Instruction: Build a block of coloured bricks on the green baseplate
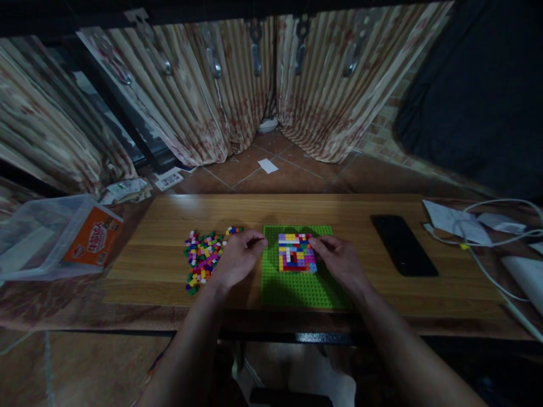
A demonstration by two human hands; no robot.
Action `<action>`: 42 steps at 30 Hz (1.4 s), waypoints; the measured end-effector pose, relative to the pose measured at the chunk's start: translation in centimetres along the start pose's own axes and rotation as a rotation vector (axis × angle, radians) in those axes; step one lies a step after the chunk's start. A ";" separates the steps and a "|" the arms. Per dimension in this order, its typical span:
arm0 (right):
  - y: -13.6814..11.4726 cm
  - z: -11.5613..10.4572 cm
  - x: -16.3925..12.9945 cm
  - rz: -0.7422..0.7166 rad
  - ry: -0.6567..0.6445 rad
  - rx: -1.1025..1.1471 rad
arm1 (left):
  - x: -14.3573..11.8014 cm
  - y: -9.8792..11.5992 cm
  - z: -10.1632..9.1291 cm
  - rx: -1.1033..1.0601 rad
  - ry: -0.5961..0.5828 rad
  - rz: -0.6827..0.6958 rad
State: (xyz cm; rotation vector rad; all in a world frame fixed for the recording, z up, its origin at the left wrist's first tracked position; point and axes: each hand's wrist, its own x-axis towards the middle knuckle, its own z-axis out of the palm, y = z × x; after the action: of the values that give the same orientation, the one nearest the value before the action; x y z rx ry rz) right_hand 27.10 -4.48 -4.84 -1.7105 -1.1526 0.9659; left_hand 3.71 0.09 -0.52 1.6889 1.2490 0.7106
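A green baseplate (pixel 297 288) lies on the wooden table (pixel 348 212). A patch of small bricks in several colours (pixel 296 252) is built on its far half. My left hand (pixel 237 259) rests at the plate's left edge with its fingers curled; whether they pinch a brick I cannot tell. My right hand (pixel 339 261) touches the right edge of the brick patch with its fingertips. A heap of loose coloured bricks (pixel 205 257) lies on the table just left of my left hand.
A black phone (pixel 403 245) lies flat to the right of the plate. White cables and papers (pixel 479 229) crowd the far right. A clear plastic box with an orange packet (pixel 85 240) sits left of the table. Curtains hang behind.
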 end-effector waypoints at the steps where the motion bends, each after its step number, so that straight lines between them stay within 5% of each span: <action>1: 0.0 0.1 0.0 0.001 0.009 0.019 | 0.0 0.0 0.0 0.006 0.002 0.001; 14: 0.0 -0.2 0.0 0.052 0.009 -0.009 | 0.5 -2.4 -3.5 0.432 0.199 -0.028; 18: -0.3 -0.4 -0.2 0.044 0.043 0.006 | 0.2 -2.4 -3.0 0.556 0.127 -0.052; 25: -1.0 -0.3 -0.7 -0.030 0.030 -0.114 | -0.3 -1.9 -2.0 0.646 -0.080 0.139; 32: -1.3 -0.4 -0.6 0.008 0.025 -0.130 | 0.1 -1.9 -1.3 0.680 -0.097 0.189; 42: -1.4 -0.4 -0.5 -0.010 0.071 -0.047 | 0.1 -0.5 -1.0 0.459 -0.070 0.319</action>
State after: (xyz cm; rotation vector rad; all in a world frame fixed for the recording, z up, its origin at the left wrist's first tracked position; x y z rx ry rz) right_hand 26.90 -4.70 -3.32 -1.7608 -1.1443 0.8715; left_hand 2.71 0.49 -0.51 2.3052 1.1637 0.5671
